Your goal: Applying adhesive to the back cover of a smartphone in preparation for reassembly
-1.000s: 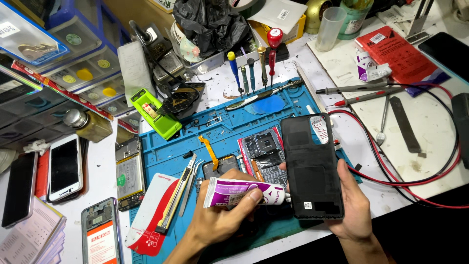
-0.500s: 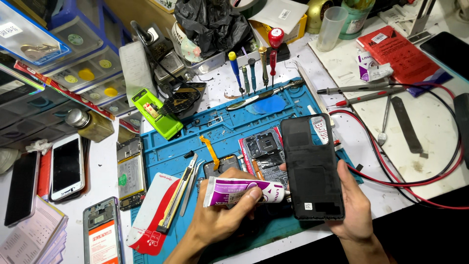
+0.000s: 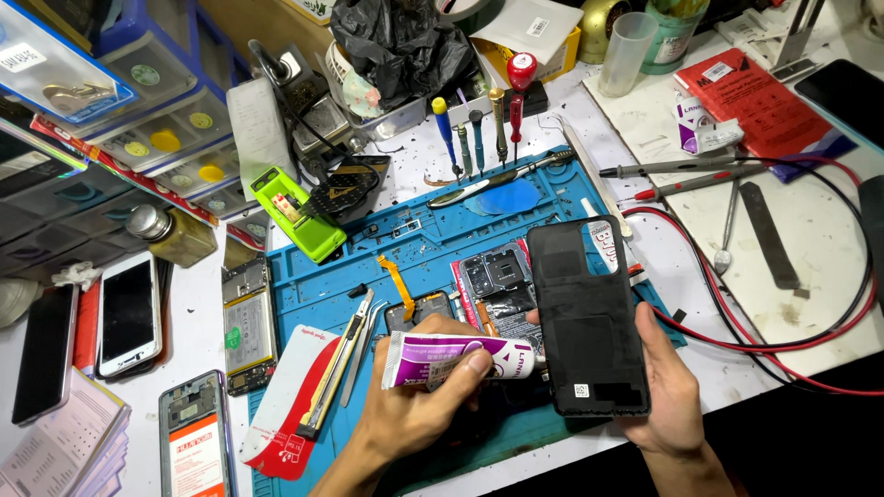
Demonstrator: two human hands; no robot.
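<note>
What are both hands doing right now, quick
Left hand: closed around the purple-and-white glue tube.
Right hand: holding the black phone back cover by its lower edge.

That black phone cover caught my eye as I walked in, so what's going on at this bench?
A person is working over a blue repair mat. The right hand holds a black phone back cover, inner side up. The left hand grips a purple and white tube, its nozzle end pointing at the cover's left edge. An opened phone lies on the mat behind it, with screwdrivers standing farther back.
</note>
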